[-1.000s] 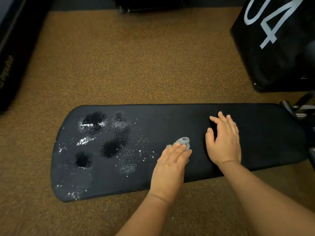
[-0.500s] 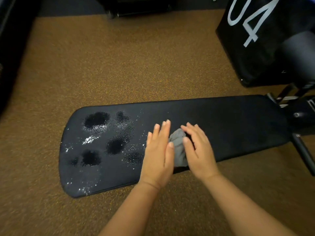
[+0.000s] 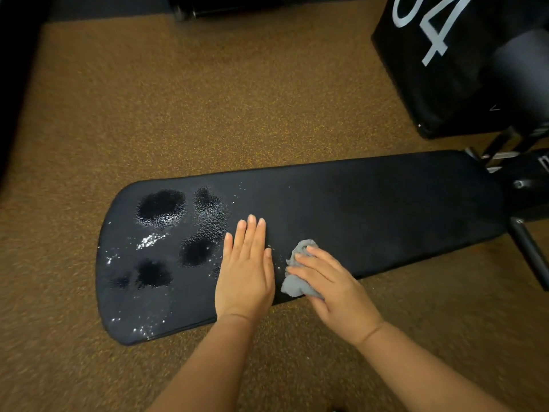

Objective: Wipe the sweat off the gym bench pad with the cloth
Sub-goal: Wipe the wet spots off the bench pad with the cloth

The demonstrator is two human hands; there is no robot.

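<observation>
A long black gym bench pad (image 3: 371,209) lies across the view. Several dark wet sweat patches (image 3: 162,206) and glinting droplets cover its left end. My left hand (image 3: 246,272) rests flat on the pad, fingers together, just right of the wet patches, holding nothing. A crumpled grey cloth (image 3: 292,281) sits at the pad's near edge. My right hand (image 3: 332,286) lies over the cloth, fingers pressing on it from the right.
Brown speckled carpet floor (image 3: 208,99) surrounds the bench. A black box with white numerals (image 3: 439,55) stands at the back right. The black metal bench frame and leg (image 3: 525,248) stick out at the right end. Dark equipment lines the left edge.
The cloth passed from under my left hand to under my right hand. My left hand slid left toward the wet patches and lies flat.
</observation>
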